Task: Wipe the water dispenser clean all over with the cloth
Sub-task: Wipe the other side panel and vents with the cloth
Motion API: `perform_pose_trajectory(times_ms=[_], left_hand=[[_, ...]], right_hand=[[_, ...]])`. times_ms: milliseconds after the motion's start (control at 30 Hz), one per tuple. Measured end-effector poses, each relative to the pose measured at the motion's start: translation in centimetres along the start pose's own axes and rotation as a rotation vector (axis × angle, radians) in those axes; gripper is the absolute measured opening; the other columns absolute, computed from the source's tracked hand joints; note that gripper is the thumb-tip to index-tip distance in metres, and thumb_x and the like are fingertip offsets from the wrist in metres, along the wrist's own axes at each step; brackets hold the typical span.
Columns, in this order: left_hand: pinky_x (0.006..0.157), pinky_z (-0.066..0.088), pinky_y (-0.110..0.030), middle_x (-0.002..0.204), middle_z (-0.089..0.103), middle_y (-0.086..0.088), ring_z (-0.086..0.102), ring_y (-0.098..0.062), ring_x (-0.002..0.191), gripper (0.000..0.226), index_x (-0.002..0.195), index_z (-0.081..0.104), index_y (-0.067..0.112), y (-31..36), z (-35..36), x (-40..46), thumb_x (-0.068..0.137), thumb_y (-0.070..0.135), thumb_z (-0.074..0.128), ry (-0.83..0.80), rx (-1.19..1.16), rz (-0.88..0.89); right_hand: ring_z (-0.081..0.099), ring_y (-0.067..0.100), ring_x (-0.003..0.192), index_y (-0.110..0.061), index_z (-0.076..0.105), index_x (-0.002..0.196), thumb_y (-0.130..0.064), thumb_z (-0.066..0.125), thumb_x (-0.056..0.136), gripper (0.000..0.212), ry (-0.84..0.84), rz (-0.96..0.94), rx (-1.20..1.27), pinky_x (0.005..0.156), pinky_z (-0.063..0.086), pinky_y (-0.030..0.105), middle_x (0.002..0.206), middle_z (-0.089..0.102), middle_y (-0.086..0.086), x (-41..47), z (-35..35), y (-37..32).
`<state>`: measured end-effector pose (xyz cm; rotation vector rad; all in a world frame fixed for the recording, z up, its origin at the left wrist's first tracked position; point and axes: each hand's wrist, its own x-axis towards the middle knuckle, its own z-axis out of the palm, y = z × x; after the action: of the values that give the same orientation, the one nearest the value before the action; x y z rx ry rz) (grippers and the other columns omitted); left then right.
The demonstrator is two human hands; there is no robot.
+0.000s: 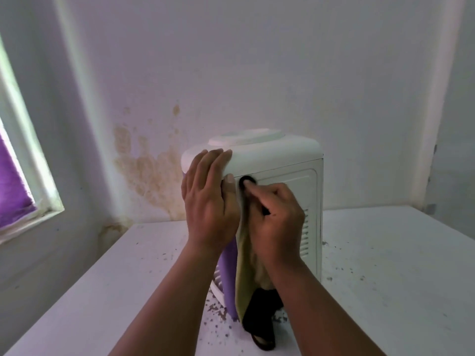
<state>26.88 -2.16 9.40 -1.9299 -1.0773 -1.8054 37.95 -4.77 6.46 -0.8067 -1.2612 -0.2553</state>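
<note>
A small white water dispenser point(280, 160) with a purple front stands on a white table point(385, 265), its vented white panel turned toward me. My left hand point(209, 199) grips the dispenser's upper left corner, fingers over the top and thumb on the panel. My right hand point(276, 222) holds a pale yellow-and-black cloth point(250, 291) with curled fingers and presses it against the upper part of the panel. The cloth hangs down along the dispenser to the table.
Dark specks of dirt point(218, 312) lie scattered on the table around the dispenser's base. A stained wall point(146, 165) stands close behind. A window frame point(33, 176) with purple fabric is at the left. The table's left edge runs diagonally below it.
</note>
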Motion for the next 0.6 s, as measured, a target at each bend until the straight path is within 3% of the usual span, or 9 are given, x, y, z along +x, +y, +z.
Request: perform_pose_trajectory(times_ms=[133,267,433,600], left_hand=[[0.119,0.032,-0.049,0.146,0.057,0.003,0.04,-0.019,0.147,0.042,0.14,0.061,0.016,0.2,0.3,-0.1,0.1,0.014,0.05,0.026,-0.017,-0.01],[0.117,0.034,-0.051,0.143,0.06,0.001,0.043,-0.021,0.145,0.041,0.137,0.064,0.014,-0.2,0.0,-0.3,0.098,0.011,0.051,0.088,-0.042,-0.032],[0.116,0.034,-0.052,0.145,0.058,0.002,0.041,-0.02,0.146,0.043,0.14,0.061,0.016,-0.8,-0.2,-0.3,0.097,0.013,0.053,0.042,-0.03,0.011],[0.116,0.034,-0.052,0.144,0.058,0.003,0.042,-0.021,0.145,0.042,0.138,0.062,0.017,-1.1,0.2,-0.1,0.098,0.017,0.051,0.036,-0.062,0.013]], right_hand=[[0.058,0.01,0.074,-0.009,0.077,0.113,-0.012,0.074,0.093,0.021,0.233,0.155,-0.011,0.067,0.052,0.016,0.088,0.064,0.002,1.0,1.0,-0.5],[0.06,0.006,0.081,-0.006,0.076,0.113,-0.009,0.073,0.093,0.021,0.055,-0.02,0.033,0.075,0.051,0.011,0.092,0.065,0.003,0.4,1.8,-1.4],[0.058,0.01,0.077,-0.007,0.075,0.116,-0.012,0.072,0.094,0.023,0.212,0.092,-0.02,0.07,0.053,0.014,0.09,0.063,0.004,1.6,1.7,-0.9],[0.057,0.003,0.08,-0.005,0.075,0.116,-0.013,0.072,0.095,0.022,0.033,-0.068,-0.025,0.073,0.049,0.008,0.093,0.063,0.002,0.7,1.8,-0.7]])
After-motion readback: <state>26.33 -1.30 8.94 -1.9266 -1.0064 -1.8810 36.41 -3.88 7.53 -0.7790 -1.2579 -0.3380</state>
